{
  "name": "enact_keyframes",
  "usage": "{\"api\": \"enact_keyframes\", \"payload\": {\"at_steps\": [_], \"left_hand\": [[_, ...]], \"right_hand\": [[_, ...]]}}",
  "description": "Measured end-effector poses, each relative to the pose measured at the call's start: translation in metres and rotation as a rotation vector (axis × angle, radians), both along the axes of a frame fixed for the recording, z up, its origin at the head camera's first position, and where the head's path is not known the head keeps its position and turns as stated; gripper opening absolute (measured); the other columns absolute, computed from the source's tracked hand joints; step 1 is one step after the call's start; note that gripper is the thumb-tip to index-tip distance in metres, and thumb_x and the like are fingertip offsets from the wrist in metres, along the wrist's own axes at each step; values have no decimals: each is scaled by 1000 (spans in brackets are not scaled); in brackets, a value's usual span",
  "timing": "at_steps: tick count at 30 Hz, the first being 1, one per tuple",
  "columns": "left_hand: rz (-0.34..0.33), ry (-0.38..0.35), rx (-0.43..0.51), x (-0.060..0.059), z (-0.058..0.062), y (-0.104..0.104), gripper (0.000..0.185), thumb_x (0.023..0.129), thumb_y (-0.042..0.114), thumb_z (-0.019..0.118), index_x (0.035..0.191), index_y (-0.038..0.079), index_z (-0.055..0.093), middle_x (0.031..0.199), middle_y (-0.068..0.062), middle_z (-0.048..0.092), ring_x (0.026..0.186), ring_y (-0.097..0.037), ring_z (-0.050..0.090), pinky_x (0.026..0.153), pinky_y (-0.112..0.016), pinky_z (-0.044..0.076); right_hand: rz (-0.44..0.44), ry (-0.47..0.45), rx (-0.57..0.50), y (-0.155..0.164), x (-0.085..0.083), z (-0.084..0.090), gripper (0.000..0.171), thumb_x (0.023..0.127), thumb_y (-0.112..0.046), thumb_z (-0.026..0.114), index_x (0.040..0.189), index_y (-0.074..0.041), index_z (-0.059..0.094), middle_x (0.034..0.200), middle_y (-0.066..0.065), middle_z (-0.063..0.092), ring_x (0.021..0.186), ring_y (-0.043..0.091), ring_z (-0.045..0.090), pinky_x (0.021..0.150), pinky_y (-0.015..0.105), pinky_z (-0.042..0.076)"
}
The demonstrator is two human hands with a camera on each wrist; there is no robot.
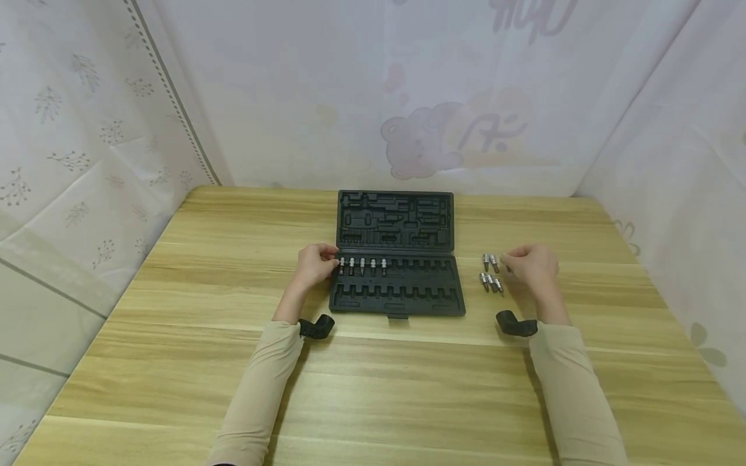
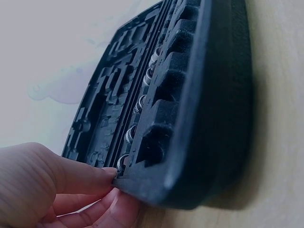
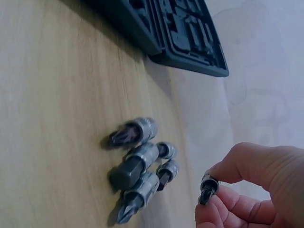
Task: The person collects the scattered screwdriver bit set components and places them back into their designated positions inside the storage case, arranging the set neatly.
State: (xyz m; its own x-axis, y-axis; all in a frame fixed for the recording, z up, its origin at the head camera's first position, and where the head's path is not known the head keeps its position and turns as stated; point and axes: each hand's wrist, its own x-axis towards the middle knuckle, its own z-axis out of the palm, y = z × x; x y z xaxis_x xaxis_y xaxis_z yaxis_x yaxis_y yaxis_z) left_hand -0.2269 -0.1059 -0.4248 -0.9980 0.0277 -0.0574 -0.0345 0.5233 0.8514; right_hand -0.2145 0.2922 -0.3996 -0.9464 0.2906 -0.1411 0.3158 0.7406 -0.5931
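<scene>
A black plastic socket case (image 1: 402, 279) lies unfolded on the table, with several silver bit sockets (image 1: 362, 264) standing in a row in the left part of its upper slots. My left hand (image 1: 315, 264) grips the case's left edge, the thumb on the rim beside the leftmost bit socket and the other fingers lower down at the side. To the right of the case, my right hand (image 1: 533, 262) pinches one bit socket (image 3: 209, 189) between thumb and fingers, its dark tip pointing down. Several loose bit sockets (image 3: 144, 156) lie just left of that hand on the table.
The case's moulded lid (image 1: 396, 220) lies open toward the back, near the wooden table's (image 1: 419, 388) far edge. A front latch (image 1: 398, 316) sticks out toward me. Patterned pale cloth (image 1: 262, 97) hangs behind the table and at both sides.
</scene>
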Motion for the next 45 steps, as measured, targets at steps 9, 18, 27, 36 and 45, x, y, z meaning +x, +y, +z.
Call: {"api": "enact_keyframes", "payload": {"at_steps": [9,18,27,36,45], "left_hand": [[17,3,5,0,-1,-1,23,84,-6,60,106,-10,64,94,-22,64,82,-28,62,60,-27,55],[19,-37,14,-1,1,1,23,85,-6,59,108,-9,63,95,-21,62,83,-27,61,59,-27,55],[31,-54,15,-1,2,0,22,85,-6,59,106,-9,63,94,-20,62,82,-25,59,58,-25,54],[28,-41,6,-1,1,0,22,86,-5,58,107,-8,64,95,-20,62,86,-27,60,60,-27,55],[26,-55,24,-1,0,2,23,86,-4,58,109,-8,63,96,-19,62,87,-28,60,62,-29,56]], "right_hand": [[15,18,-21,-13,4,8,33,85,-25,63,100,4,67,105,23,64,99,36,54,83,48,44],[13,1,-61,-26,5,12,32,86,-25,63,100,3,67,103,21,65,97,34,55,76,38,46],[34,52,-100,-39,8,13,28,85,-22,62,98,2,67,103,20,64,82,25,56,58,24,46],[63,71,-137,-54,6,13,26,84,-18,61,96,4,68,91,16,68,78,26,61,60,25,47],[97,94,-158,-65,2,11,25,84,-17,63,94,5,68,86,16,69,65,18,58,53,23,47]]}}
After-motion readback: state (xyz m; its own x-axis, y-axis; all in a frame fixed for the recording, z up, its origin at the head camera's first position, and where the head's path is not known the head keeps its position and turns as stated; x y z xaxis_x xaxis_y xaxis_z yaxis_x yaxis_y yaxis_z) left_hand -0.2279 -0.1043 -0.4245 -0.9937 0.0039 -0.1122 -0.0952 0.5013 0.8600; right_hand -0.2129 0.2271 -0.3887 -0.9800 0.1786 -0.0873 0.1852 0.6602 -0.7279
